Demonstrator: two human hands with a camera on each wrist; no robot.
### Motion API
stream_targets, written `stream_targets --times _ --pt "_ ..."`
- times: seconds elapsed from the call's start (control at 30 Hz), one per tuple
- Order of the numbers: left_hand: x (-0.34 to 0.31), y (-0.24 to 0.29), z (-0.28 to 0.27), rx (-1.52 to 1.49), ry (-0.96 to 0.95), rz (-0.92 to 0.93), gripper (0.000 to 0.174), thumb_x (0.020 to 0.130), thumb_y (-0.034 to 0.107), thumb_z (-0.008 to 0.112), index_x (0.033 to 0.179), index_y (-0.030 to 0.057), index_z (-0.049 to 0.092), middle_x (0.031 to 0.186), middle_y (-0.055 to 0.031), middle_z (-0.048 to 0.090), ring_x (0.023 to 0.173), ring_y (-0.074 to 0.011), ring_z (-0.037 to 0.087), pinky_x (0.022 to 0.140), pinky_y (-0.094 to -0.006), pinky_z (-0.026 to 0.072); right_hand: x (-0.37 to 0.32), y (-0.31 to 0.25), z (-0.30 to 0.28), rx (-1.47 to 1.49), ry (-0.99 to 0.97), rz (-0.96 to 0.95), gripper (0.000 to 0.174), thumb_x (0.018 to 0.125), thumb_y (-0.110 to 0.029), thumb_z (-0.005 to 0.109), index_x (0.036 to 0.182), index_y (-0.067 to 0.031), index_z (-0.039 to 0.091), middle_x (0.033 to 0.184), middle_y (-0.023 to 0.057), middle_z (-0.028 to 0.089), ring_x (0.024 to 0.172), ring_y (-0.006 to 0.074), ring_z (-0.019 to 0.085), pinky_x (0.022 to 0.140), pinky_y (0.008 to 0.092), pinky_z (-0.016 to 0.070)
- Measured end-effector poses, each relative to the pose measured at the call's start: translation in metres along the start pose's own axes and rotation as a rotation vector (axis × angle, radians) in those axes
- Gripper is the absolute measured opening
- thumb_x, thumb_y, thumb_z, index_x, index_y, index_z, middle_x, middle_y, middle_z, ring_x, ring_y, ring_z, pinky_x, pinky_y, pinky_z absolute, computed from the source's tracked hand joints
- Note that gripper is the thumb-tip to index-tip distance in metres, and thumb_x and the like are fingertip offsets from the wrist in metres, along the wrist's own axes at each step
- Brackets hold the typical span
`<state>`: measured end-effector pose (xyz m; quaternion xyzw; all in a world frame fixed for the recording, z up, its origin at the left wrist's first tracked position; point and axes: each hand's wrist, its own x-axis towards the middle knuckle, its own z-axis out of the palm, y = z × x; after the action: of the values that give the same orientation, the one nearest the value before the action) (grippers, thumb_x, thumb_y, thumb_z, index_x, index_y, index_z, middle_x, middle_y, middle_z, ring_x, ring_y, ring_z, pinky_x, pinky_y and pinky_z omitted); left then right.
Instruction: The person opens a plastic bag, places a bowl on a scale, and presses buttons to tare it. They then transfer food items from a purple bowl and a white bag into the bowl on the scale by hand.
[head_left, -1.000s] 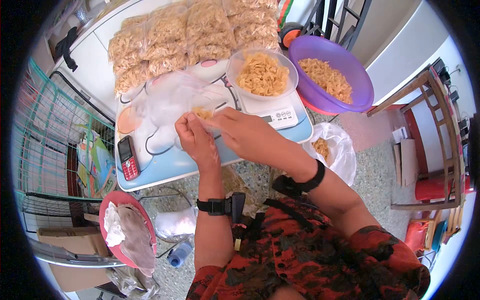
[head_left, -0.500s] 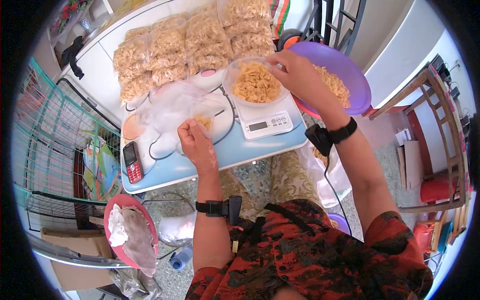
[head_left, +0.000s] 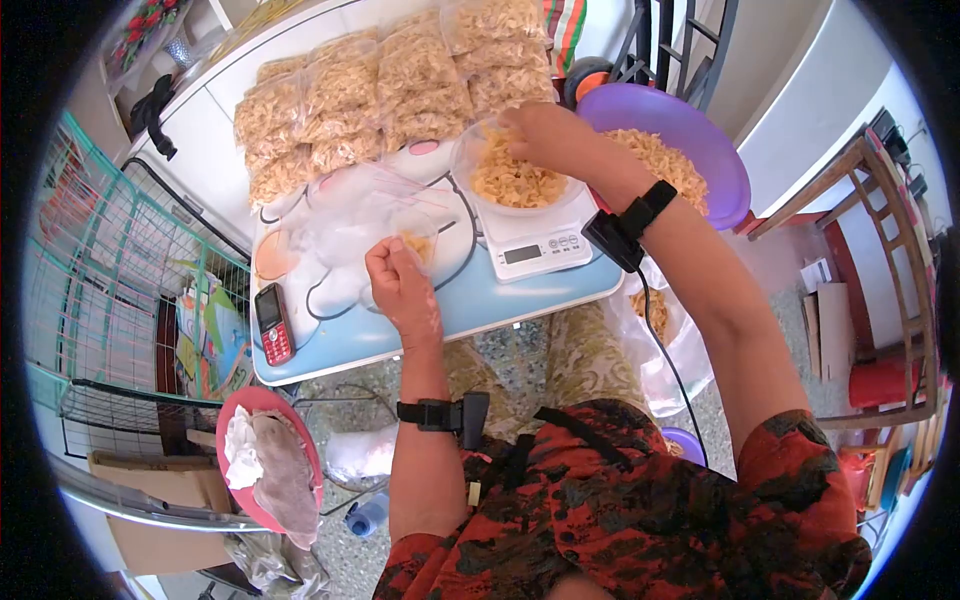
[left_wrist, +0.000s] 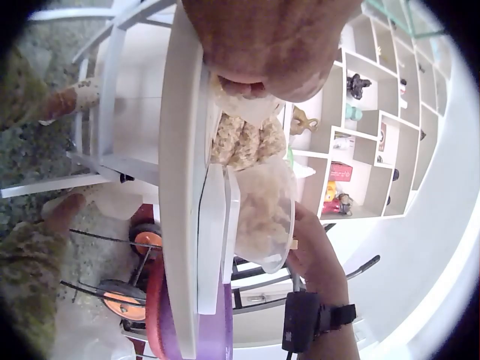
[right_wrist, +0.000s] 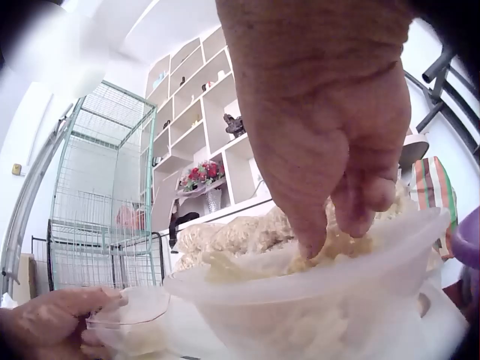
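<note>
My left hand point(head_left: 402, 285) pinches the rim of a small clear plastic bag point(right_wrist: 139, 322), its mouth standing open with a reddish line along it. A few yellow pieces point(head_left: 418, 245) show at that mouth. To the right, the fingers of my right hand point(head_left: 570, 145) dip into a translucent bowl point(right_wrist: 322, 300) heaped with dried yellow flakes point(head_left: 515, 185). The thumb and curled fingertips close in on some flakes in the right wrist view. Under the bowl is a white kitchen scale point(head_left: 540, 255). More thin plastic bags point(head_left: 345, 220) lie left of my left hand.
Filled bags of flakes point(head_left: 400, 85) are stacked along the table's back. A red phone point(head_left: 272, 325) lies at the left edge. Beyond the table's right side stands a purple basin point(head_left: 725, 170) of flakes, with a white sack point(head_left: 665, 345) below it.
My right hand has gone from beside the left hand over to the bowl, and its fingers have lowered among the flakes. My left hand stays at the small bag.
</note>
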<state>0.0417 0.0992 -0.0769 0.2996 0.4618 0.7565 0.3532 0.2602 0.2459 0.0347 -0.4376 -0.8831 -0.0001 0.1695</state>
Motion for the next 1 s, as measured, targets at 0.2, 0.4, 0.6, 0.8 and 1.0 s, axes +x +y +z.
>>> stream_targets --times 0.2,0.4,0.6,0.8,1.0 --pt "0.005 -0.009 -0.002 0.040 0.001 0.072 0.018 0.102 0.025 0.057 0.100 0.0077 0.054 0.068 0.0046 0.047 0.052 -0.0028 0.040 0.042 -0.0198 0.0315 -0.001 0.004 0.007 0.050 0.076 -0.005 0.020 0.083 -0.014 0.064 0.097 -0.0007 0.062 0.089 0.0189 0.067 0.085 0.0373 0.065 0.075 0.0442 0.0510" --pt "0.001 0.000 0.002 0.001 0.002 0.034 0.018 0.101 0.024 0.057 0.099 0.0073 0.054 0.068 0.0040 0.047 0.051 -0.0034 0.040 0.042 -0.0206 0.0312 -0.011 0.002 -0.002 0.171 0.154 0.041 0.018 0.083 -0.013 0.069 0.095 -0.0018 0.061 0.079 0.0123 0.065 0.074 0.0275 0.064 0.068 0.0382 0.0503" --pt "-0.001 0.004 0.003 -0.009 -0.017 0.013 0.017 0.102 0.021 0.056 0.101 0.0043 0.053 0.070 0.0036 0.048 0.055 -0.0020 0.039 0.045 -0.0193 0.0304 -0.028 0.000 -0.029 0.656 0.119 0.246 0.014 0.090 -0.013 0.067 0.100 -0.0035 0.063 0.074 0.0004 0.059 0.067 0.0096 0.057 0.059 0.0261 0.0449" --pt "0.000 0.001 0.002 -0.011 -0.004 0.025 0.018 0.102 0.023 0.056 0.100 0.0048 0.053 0.068 0.0029 0.048 0.052 -0.0033 0.040 0.043 -0.0204 0.0310 -0.045 -0.002 -0.040 1.380 0.078 0.415 0.016 0.094 -0.013 0.067 0.106 -0.0032 0.061 0.081 -0.0009 0.059 0.069 0.0058 0.054 0.056 0.0197 0.0417" --pt "0.002 -0.001 0.001 -0.005 -0.005 0.034 0.018 0.102 0.023 0.055 0.100 0.0053 0.054 0.067 0.0022 0.048 0.050 -0.0047 0.041 0.042 -0.0216 0.0321 -0.049 0.009 -0.038 1.801 0.057 0.379 0.015 0.094 -0.011 0.066 0.106 -0.0022 0.061 0.090 0.0002 0.059 0.073 0.0065 0.054 0.056 0.0180 0.0430"
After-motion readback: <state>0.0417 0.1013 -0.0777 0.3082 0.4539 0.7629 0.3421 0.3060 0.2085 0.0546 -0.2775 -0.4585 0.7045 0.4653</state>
